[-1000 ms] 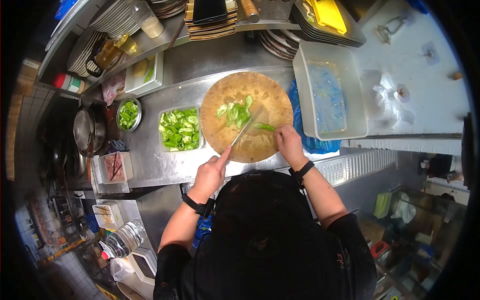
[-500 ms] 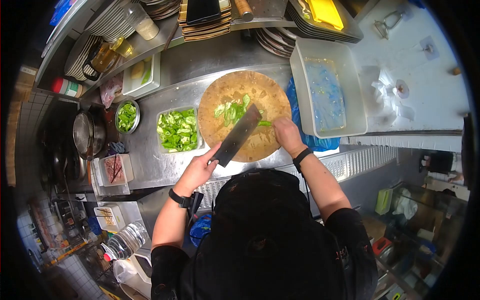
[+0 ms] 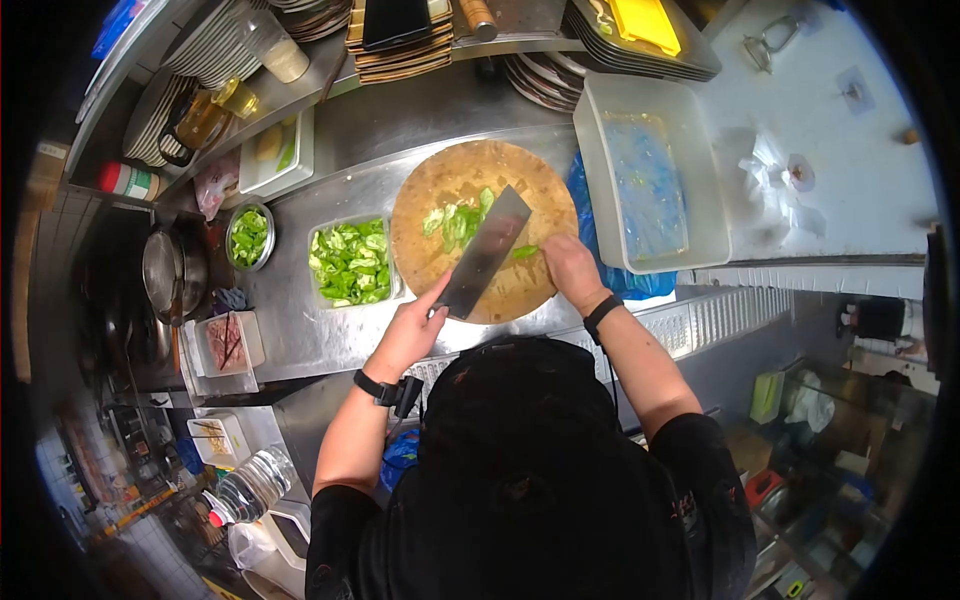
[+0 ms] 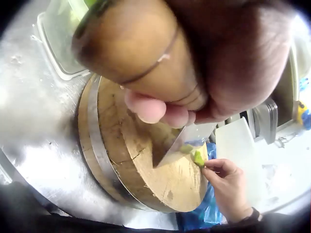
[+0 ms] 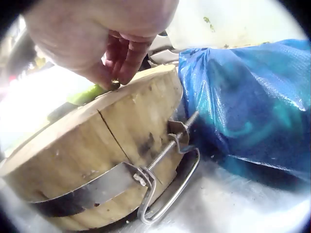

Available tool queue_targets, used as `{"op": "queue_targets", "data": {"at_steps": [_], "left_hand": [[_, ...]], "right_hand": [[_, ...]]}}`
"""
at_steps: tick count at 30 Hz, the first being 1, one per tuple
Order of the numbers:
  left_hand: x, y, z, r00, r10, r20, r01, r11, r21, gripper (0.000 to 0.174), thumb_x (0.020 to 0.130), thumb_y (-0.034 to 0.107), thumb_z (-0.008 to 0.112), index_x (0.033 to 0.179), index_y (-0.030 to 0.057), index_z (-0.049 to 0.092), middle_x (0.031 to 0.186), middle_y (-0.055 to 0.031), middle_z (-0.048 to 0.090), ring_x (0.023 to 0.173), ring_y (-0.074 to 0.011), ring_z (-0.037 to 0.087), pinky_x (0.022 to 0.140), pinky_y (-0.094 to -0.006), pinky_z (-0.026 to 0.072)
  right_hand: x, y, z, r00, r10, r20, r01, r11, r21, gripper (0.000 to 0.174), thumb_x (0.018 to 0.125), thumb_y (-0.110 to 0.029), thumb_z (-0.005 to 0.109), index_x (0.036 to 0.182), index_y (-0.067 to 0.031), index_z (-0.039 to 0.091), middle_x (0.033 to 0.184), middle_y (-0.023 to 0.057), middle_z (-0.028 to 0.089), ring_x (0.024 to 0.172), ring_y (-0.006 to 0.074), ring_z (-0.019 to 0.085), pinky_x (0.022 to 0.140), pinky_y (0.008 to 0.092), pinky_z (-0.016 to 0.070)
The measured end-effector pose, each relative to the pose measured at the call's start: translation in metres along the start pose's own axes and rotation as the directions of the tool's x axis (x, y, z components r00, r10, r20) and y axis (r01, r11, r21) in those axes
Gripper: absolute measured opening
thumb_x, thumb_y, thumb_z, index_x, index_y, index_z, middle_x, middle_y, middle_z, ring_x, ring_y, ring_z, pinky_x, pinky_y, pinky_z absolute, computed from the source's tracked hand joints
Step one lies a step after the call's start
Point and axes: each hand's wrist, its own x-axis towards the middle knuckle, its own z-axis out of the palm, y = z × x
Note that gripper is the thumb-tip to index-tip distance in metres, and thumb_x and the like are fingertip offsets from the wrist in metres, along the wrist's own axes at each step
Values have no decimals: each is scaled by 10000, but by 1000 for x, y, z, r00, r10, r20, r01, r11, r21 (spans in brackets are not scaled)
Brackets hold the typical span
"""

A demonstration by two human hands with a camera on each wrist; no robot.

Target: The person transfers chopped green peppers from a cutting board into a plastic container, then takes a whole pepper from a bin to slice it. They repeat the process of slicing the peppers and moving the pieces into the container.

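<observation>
My left hand (image 3: pixel 408 332) grips a cleaver by its wooden handle (image 4: pixel 141 43). The broad blade (image 3: pixel 490 250) leans over the round wooden chopping block (image 3: pixel 420 190), its flat side showing in the head view. On the block's right side, my right hand (image 3: pixel 572 268) pinches the end of a green pepper (image 3: pixel 524 252) between thumb and fingers, just beside the blade. In the right wrist view the pepper (image 5: pixel 87 94) lies low on the block's top. Cut green pepper pieces (image 3: pixel 455 222) lie left of the blade, partly hidden by it.
Left of the block stands a clear tub (image 3: pixel 312 290) full of cut green peppers, with a bowl (image 3: pixel 250 237) of more beyond. A blue plastic bag (image 3: pixel 640 284) and a large translucent bin (image 3: pixel 710 250) sit at the right. Stacked plates (image 3: pixel 545 85) line the back shelf.
The cleaver has turned from nearly edge-on to showing its flat side, and its tip now sits slightly higher in view. My right hand keeps hold of the pepper end.
</observation>
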Motion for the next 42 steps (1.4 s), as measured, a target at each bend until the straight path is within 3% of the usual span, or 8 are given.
{"op": "queue_targets", "data": {"at_steps": [11, 14, 20, 23, 25, 26, 32, 42], "left_hand": [[-8, 18, 2, 996, -27, 89, 21, 997, 77, 660, 1105, 84, 678, 1728, 184, 488, 1325, -301, 779, 1250, -386, 780, 1051, -398, 582], [-4, 1, 12, 998, 57, 36, -60, 994, 93, 681, 1082, 84, 681, 1721, 227, 494, 1137, -326, 789, 1058, -483, 788, 933, -479, 617], [23, -11, 45, 934, 339, -111, -332, 940, 77, 676, 1084, 90, 679, 1722, 214, 491, 1171, -344, 767, 1101, -513, 754, 959, -499, 601], [33, 4, 49, 999, 33, 29, -34, 998, 53, 682, 1089, 63, 671, 1734, 164, 472, 1324, -308, 774, 1237, -436, 768, 1082, -424, 579], [32, -10, 55, 982, 182, -47, -180, 982, 57, 692, 1093, 77, 671, 1741, 188, 456, 1205, -308, 781, 1079, -446, 781, 971, -476, 595], [30, -17, 55, 963, 255, -84, -250, 966, 68, 697, 1095, 84, 671, 1745, 200, 448, 1145, -308, 785, 1000, -451, 788, 916, -501, 603], [-29, -28, 30, 927, -244, -286, 133, 924, -358, 749, 1142, 103, 624, 1812, 217, 310, 868, -106, 765, 548, -118, 589, 535, -343, 549], [-19, -82, 18, 900, -363, -239, 132, 751, -647, 796, 1147, 73, 574, 1838, 227, 209, 741, -24, 599, 529, -113, 561, 468, -311, 525]], "right_hand": [[4, -5, -2, 994, 100, -52, -97, 994, 58, 43, 929, -17, 740, 965, -40, 737, 955, 177, 729, 949, 414, 723, 866, 496, 603], [3, -2, -1, 995, 88, -47, -84, 994, 67, 36, 929, -11, 733, 953, -37, 736, 947, 178, 727, 943, 412, 723, 859, 497, 602], [2, 2, 1, 995, 98, -20, -97, 993, 64, 24, 932, -11, 724, 942, -32, 730, 937, 182, 722, 944, 417, 720, 855, 504, 597], [3, 2, 3, 994, 110, -7, -110, 992, 58, 21, 937, -19, 726, 954, -31, 728, 952, 185, 726, 953, 421, 719, 866, 509, 595], [4, 2, 4, 991, 129, 20, -130, 990, 51, 45, 936, -30, 734, 981, -33, 727, 981, 191, 733, 978, 423, 721, 884, 515, 595], [5, 1, 4, 989, 142, 35, -144, 989, 38, 113, 927, -40, 746, 1036, -28, 719, 1023, 206, 733, 1008, 434, 719, 906, 521, 595], [18, -17, -4, 939, 290, 187, -301, 953, 31, 620, 883, -119, 834, 1440, 4, 591, 1300, 289, 674, 1201, 499, 691, 1033, 536, 592], [71, -50, 10, 823, 395, 408, -427, 904, -15, 1179, 778, -368, 993, 1710, 3, 373, 1412, 335, 603, 1276, 496, 676, 1093, 509, 575]]}}
